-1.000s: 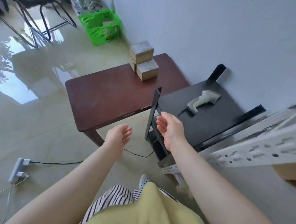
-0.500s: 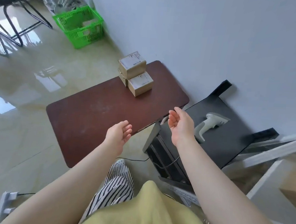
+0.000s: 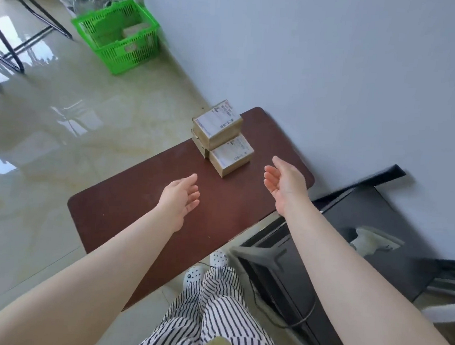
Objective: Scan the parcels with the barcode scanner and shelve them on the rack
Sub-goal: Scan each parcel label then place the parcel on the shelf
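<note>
A few small cardboard parcels with white labels are stacked at the far end of a dark brown table (image 3: 126, 219): a top parcel (image 3: 217, 123) and a lower front parcel (image 3: 231, 156). My left hand (image 3: 180, 200) hovers open over the tabletop, short of the stack. My right hand (image 3: 285, 180) is open, palm inward, just right of the lower parcel and not touching it. The grey barcode scanner (image 3: 372, 240) lies blurred on a black stand (image 3: 396, 211) to the right. The rack is barely visible at the right edge.
A green plastic basket (image 3: 117, 38) with items stands on the glossy floor by the wall. Black chair legs (image 3: 12, 44) are at the upper left. A cable (image 3: 291, 322) hangs along the black stand's front. My striped trousers and white shoes are below.
The view has swung left and forward toward the table. Both open hands have moved out over the tabletop, closer to the parcel stack. The scanner and rack have slid to the right edge.
</note>
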Motion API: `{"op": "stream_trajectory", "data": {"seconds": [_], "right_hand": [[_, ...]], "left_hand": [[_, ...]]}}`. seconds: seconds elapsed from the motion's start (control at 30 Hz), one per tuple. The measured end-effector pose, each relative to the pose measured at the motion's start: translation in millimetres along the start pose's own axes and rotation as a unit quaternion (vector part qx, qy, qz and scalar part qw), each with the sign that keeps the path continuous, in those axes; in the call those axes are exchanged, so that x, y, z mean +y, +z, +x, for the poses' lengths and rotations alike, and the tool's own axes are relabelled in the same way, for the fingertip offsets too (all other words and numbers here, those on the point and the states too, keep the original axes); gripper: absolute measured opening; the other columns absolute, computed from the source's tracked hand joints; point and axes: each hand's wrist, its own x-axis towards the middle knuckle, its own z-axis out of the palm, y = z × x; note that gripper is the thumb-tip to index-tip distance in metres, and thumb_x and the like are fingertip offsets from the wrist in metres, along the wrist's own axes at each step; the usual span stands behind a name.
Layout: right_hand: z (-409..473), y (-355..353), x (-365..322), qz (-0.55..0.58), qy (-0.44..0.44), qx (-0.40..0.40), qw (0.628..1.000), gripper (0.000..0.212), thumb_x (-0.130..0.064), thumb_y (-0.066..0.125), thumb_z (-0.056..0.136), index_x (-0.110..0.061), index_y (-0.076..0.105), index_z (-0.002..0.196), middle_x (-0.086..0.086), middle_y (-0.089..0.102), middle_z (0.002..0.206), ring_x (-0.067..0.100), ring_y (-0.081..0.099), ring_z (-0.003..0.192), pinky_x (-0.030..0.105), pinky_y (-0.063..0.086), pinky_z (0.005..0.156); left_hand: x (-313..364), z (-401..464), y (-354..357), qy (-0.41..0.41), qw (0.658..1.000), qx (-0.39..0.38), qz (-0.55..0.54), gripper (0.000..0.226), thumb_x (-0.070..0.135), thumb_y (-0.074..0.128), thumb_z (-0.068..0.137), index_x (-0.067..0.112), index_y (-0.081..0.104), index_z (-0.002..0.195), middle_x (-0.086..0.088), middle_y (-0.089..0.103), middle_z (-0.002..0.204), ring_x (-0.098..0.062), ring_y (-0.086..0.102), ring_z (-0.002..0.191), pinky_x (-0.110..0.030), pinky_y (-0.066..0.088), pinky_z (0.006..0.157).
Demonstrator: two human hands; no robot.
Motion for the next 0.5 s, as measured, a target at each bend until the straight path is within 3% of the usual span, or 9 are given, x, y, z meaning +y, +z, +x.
{"op": "stream_trajectory", "data": {"seconds": [0.13, 0.27, 0.4, 0.5], "right_hand": [[51.6, 36.7, -13.5, -0.079, -0.002, -0.034, 0.996, 0.016, -0.033, 0.067, 0.094, -0.023, 0.063, 0.106, 0.002, 0.063, 0.098, 0.012, 0.061, 0.084, 0.026, 0.056, 0.075], [104.0, 68.1, -17.0, -0.143, -0.014, -0.049, 0.988, 0.028, -0.034, 0.062, 0.096, -0.022, 0.06, 0.122, -0.001, 0.057, 0.098, 0.012, 0.055, 0.083, 0.029, 0.054, 0.085], [156.3, 93.1, -19.3, -0.187, -0.042, -0.041, 0.981, 0.04, -0.038, 0.058, 0.098, -0.027, 0.057, 0.136, -0.006, 0.056, 0.112, 0.008, 0.053, 0.079, 0.029, 0.051, 0.083], [187.6, 108.7, -17.5, -0.2, -0.052, -0.054, 0.977, 0.041, -0.038, 0.057, 0.099, -0.028, 0.055, 0.139, -0.005, 0.054, 0.125, 0.002, 0.053, 0.085, 0.032, 0.052, 0.092]], "left_hand": [[36.8, 40.5, 22.7, 0.048, 0.998, -0.004, 0.05, 0.05, 0.035, 0.069, 0.095, 0.015, 0.052, 0.138, -0.005, 0.058, 0.117, -0.016, 0.061, 0.098, -0.027, 0.054, 0.078], [61.8, 88.5, 43.7, 0.069, 0.994, 0.011, 0.079, 0.067, 0.037, 0.068, 0.095, 0.02, 0.037, 0.152, -0.006, 0.051, 0.138, -0.02, 0.058, 0.113, -0.033, 0.054, 0.097], [76.9, 133.0, 58.6, 0.073, 0.992, 0.019, 0.104, 0.076, 0.043, 0.067, 0.094, 0.03, 0.026, 0.157, -0.004, 0.043, 0.151, -0.011, 0.057, 0.096, -0.042, 0.048, 0.108], [82.2, 156.1, 66.2, 0.075, 0.99, 0.027, 0.116, 0.075, 0.043, 0.063, 0.096, 0.034, 0.022, 0.159, 0.0, 0.046, 0.142, -0.006, 0.052, 0.088, -0.042, 0.046, 0.109]]}}
